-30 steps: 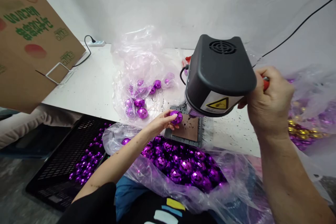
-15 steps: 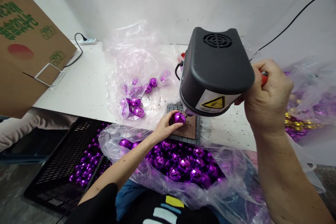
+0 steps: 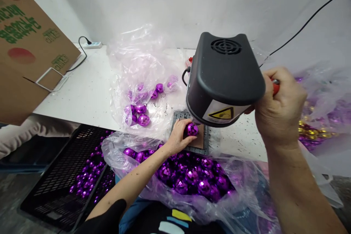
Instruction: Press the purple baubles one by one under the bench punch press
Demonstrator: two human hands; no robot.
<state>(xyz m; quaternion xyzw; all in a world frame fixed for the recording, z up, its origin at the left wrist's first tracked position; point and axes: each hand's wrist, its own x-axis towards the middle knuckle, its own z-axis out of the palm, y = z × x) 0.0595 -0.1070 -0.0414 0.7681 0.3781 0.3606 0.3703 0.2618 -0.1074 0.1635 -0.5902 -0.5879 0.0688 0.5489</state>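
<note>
Two hands [image 3: 177, 139] [image 3: 278, 109], one ball [image 3: 192, 129], one lever [image 3: 276, 87]

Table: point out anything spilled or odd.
Dark specks litter the table around the press, like debris. Balls lie loose in the crate. Left hand holds a ball; right hand grips the lever.

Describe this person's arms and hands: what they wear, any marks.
Both hands are bare: no gloves, rings or watch show on the left hand or right hand. A black sleeve covers the left upper arm; the left forearm below it is bare and dotted with small dark specks. The right forearm shows no sleeve.
</note>
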